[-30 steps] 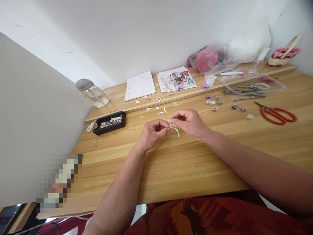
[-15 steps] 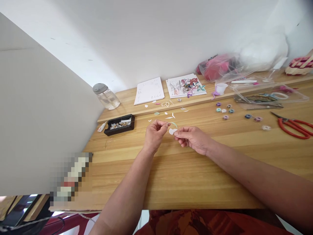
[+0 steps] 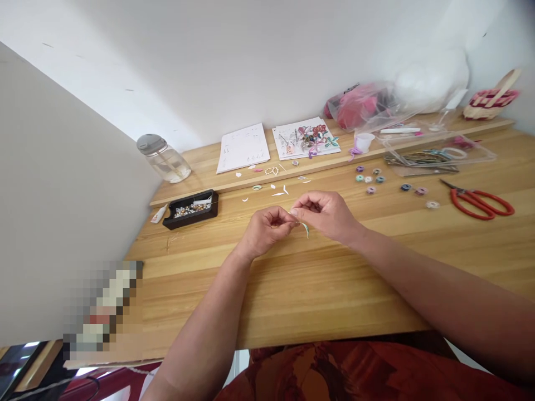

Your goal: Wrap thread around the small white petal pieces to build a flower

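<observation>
Near the middle of the wooden table, my left hand (image 3: 270, 229) pinches a thin, curved pale green piece (image 3: 306, 229), whose free end points down to the right of the fingertips. My right hand (image 3: 324, 214) touches the left fingertips from the right, its thumb and index finger pressed together; what they hold is too small to make out. Small white cut-outs (image 3: 285, 190) and a green-edged leaf shape (image 3: 257, 187) lie on the table just beyond my hands.
Red-handled pliers (image 3: 480, 204) and small thread bobbins (image 3: 406, 187) lie on the right. A black tray of beads (image 3: 213, 205) is on the left, below a clear jar (image 3: 173, 166). Papers (image 3: 243, 149), a plastic box (image 3: 480, 153) and a basket (image 3: 491, 104) stand along the back.
The white piece that was in my right hand is no longer visible. My right hand has closed in on my left fingertips, and the green piece now points downward. The view has shifted right.
</observation>
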`<state>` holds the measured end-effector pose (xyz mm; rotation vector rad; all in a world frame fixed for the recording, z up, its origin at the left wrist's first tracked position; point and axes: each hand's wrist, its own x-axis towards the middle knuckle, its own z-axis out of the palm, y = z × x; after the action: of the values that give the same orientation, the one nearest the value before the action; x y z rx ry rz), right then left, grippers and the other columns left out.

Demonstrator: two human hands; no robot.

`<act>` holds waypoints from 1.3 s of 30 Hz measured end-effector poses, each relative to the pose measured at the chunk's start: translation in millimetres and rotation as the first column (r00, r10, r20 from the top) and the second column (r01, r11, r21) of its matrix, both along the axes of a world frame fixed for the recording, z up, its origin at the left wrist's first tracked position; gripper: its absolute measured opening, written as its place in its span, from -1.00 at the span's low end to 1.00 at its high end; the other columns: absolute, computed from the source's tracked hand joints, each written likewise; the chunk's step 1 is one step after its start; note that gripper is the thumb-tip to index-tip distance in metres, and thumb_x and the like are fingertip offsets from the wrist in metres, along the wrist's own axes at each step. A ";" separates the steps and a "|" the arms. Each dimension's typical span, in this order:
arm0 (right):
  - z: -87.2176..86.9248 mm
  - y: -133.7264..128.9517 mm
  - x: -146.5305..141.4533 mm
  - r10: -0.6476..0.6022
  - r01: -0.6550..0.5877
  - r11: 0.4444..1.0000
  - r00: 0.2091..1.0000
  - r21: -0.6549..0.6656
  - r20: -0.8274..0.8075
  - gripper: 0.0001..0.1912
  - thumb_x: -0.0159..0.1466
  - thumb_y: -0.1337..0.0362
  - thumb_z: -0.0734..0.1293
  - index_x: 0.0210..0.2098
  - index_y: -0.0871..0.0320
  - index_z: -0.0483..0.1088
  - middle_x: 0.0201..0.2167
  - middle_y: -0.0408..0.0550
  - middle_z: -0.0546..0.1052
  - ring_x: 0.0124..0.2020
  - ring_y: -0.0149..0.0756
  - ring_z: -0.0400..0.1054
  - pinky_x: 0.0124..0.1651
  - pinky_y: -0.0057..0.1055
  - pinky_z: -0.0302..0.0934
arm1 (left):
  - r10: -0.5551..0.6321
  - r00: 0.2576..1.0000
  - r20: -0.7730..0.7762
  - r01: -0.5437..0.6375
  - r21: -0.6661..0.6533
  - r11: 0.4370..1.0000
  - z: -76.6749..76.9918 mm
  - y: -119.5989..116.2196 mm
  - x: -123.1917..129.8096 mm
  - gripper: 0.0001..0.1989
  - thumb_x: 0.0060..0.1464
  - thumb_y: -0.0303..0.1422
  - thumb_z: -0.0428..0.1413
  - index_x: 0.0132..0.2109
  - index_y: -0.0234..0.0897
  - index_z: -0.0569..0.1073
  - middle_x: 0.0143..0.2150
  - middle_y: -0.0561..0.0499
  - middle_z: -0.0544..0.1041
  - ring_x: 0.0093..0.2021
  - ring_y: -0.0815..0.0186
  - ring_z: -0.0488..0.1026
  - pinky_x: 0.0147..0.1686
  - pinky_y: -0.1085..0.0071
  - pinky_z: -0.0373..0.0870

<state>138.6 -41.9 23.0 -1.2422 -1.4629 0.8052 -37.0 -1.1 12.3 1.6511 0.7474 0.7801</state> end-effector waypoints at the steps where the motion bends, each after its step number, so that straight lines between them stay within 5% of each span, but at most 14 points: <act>1: -2.0 2.9 1.7 0.011 -0.012 0.999 0.999 -0.030 -0.046 -0.83 0.09 0.19 0.42 -0.44 0.19 0.51 -0.57 -0.17 0.43 -0.53 -0.45 0.20 -0.46 -0.46 0.09 | -0.022 1.000 0.013 0.021 0.003 1.000 0.4 -0.3 -0.5 -0.85 0.00 -0.31 0.24 -0.37 -0.32 0.50 -0.36 -0.04 0.56 -0.34 0.35 0.45 -0.26 0.41 0.35; 7: -17.4 11.5 1.2 -0.036 -0.122 0.926 0.913 -0.357 -0.406 -0.71 -0.04 0.13 0.51 -0.49 0.21 0.45 -0.65 -0.21 0.37 -0.70 -0.57 0.05 -0.64 -0.51 -0.12 | 0.097 0.985 0.143 -0.101 0.016 0.995 -1.8 4.5 -1.3 -0.82 0.00 -0.28 0.27 -0.34 -0.32 0.51 -0.35 -0.01 0.57 -0.35 0.39 0.45 -0.24 0.42 0.36; 13: -23.5 3.0 -10.0 -0.017 -0.298 0.826 0.835 -0.478 -0.551 -0.69 -0.04 0.12 0.54 -0.51 0.21 0.43 -0.54 -0.11 0.47 -0.63 -0.54 0.21 -0.58 -0.54 0.08 | 0.290 0.926 0.242 -0.274 -0.099 0.957 -3.6 8.7 0.7 -0.79 -0.05 -0.27 0.29 -0.36 -0.31 0.48 -0.32 -0.03 0.59 -0.25 0.33 0.52 -0.18 0.40 0.38; 18: -17.7 -4.0 -15.5 0.038 -0.216 0.891 0.912 -0.400 -0.408 -0.72 0.05 0.11 0.47 -0.52 0.20 0.40 -0.56 -0.15 0.44 -0.63 -0.52 0.18 -0.56 -0.49 0.08 | 0.382 0.907 0.178 -0.371 -0.088 0.924 -8.4 13.0 -0.4 -0.81 -0.06 -0.30 0.29 -0.37 -0.32 0.47 -0.35 -0.02 0.58 -0.30 0.35 0.51 -0.24 0.42 0.37; 22: -7.5 -8.6 -14.1 0.015 -0.028 0.989 0.996 -0.148 -0.087 -0.80 0.10 0.18 0.42 -0.50 0.18 0.42 -0.59 -0.20 0.38 -0.58 -0.49 0.14 -0.51 -0.48 0.04 | 0.317 0.948 0.024 -0.315 -0.046 0.948 -9.0 12.2 -0.9 -0.82 -0.07 -0.32 0.27 -0.40 -0.33 0.46 -0.43 0.02 0.55 -0.44 0.41 0.43 -0.41 0.48 0.29; 26: -0.3 -6.5 -6.4 0.006 -0.006 1.000 0.999 -0.018 0.032 -0.86 0.12 0.23 0.39 -0.46 0.19 0.46 -0.58 -0.19 0.39 -0.55 -0.46 0.17 -0.48 -0.47 0.05 | 0.133 0.989 -0.069 -0.133 0.002 0.991 -3.8 5.2 -0.4 -0.82 -0.07 -0.32 0.26 -0.44 -0.33 0.45 -0.50 0.07 0.49 -0.52 0.47 0.32 -0.47 0.50 0.21; 32: -4.5 6.6 3.8 0.023 -0.043 0.991 0.987 -0.126 -0.157 -0.81 0.06 0.19 0.44 -0.48 0.21 0.46 -0.57 -0.18 0.42 -0.55 -0.49 0.18 -0.49 -0.49 0.05 | -0.042 0.999 -0.014 0.042 -0.021 0.999 3.7 -0.2 -2.3 -0.82 0.00 -0.29 0.25 -0.35 -0.34 0.52 -0.40 0.00 0.55 -0.44 0.43 0.38 -0.38 0.47 0.28; 39: -20.2 9.2 0.0 -0.025 -0.229 0.867 0.867 -0.443 -0.497 -0.75 -0.05 0.19 0.51 -0.53 0.20 0.43 -0.61 -0.17 0.42 -0.70 -0.58 0.09 -0.65 -0.54 -0.09 | 0.171 0.979 0.115 -0.166 -0.053 0.985 1.5 4.9 -1.6 -0.80 -0.02 -0.26 0.28 -0.35 -0.33 0.53 -0.36 -0.04 0.59 -0.35 0.35 0.48 -0.25 0.40 0.37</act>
<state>138.7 -32.7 2.8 -1.1991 -0.9346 1.5190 -38.6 3.8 13.8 1.5024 0.8205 0.9679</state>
